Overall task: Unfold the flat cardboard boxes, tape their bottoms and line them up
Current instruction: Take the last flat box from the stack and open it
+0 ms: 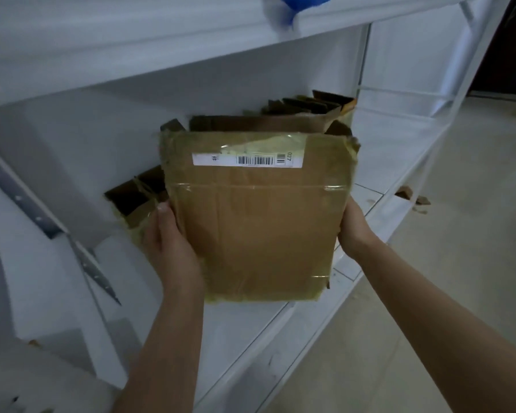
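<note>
Both hands are holding one brown cardboard box (253, 222) up in front of a white metal shelf (280, 329), its taped face turned toward the camera. The left hand (169, 248) is gripping the box's left edge, thumb lying up along the side and fingers curled behind it; the right hand (352, 228) is clasping the right edge, with its fingers hidden behind the cardboard. A white barcode label (248, 160) is running across the far part of that face, and a strip of clear tape (256, 186) is crossing the seam just below it, with yellowed tape along the edges.

Judging from this, the box is being carried to its place in the line. To do it well, the hands should be keeping even pressure on both sides so the walls are not folding in, turning the taped bottom down, and setting it square against its neighbour on the shelf.

Counting what is showing: one box in hand; behind it, an open box (259, 123) standing on the shelf, another open box (131, 201) to the left, and darker flaps of at least one more (310, 104) at the far right, though where one ends and the next begins is hard to tell. Small cardboard scraps (411, 196) are lying on the floor (429, 293) to the right
</note>
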{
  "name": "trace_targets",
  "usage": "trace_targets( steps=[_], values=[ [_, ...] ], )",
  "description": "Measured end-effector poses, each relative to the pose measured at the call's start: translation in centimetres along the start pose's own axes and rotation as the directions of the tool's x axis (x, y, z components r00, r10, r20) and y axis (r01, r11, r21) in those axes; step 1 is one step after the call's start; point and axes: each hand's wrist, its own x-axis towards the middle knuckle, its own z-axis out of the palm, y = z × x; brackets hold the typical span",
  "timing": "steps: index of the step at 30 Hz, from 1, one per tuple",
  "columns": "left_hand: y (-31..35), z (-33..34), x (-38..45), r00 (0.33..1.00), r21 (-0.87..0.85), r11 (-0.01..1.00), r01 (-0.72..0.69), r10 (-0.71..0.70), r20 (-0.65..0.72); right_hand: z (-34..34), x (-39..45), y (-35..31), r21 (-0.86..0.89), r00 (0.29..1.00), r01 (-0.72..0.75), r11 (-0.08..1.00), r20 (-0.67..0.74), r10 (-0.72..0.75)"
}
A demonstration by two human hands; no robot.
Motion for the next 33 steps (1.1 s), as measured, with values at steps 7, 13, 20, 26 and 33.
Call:
trace_targets(
  steps=[7, 13, 20, 26, 33],
  values=[
    [-0.6, -0.9, -0.4, 0.995, 0.003, 0.998, 0.062, -0.061, -0.084, 1.2, 2.1, 0.6, 0.095, 0.995, -0.094, 0.991, 0.047, 0.09],
    [-2.1, -2.0, 0.2, 0.962, 0.009, 0.97, 0.245, -0.242, -0.125, 0.3, 3.4, 1.2, 0.108, 0.975, -0.2, 0.974, 0.122, 0.187],
    [-0.2, -1.0, 1.9, 0.946, 0.017, 0.951, 0.308, -0.308, 0.104, 1.5, 5.1, -2.3, 0.194, 0.956, -0.21, 0.958, 0.246, 0.16],
    [0.9, 0.2, 1.7, 0.868, -0.02, 0.912, 0.409, -0.382, 0.318, 1.7, 6.3, -3.4, 0.208, 0.938, -0.222, 0.953, 0.313, 0.15],
    [-0.4, 0.3, 2.4, 0.909, 0.021, 0.953, 0.302, -0.295, 0.293, 0.8, 7.9, -1.4, 0.212, 0.933, -0.188, 0.959, 0.342, 0.107]
  ],
)
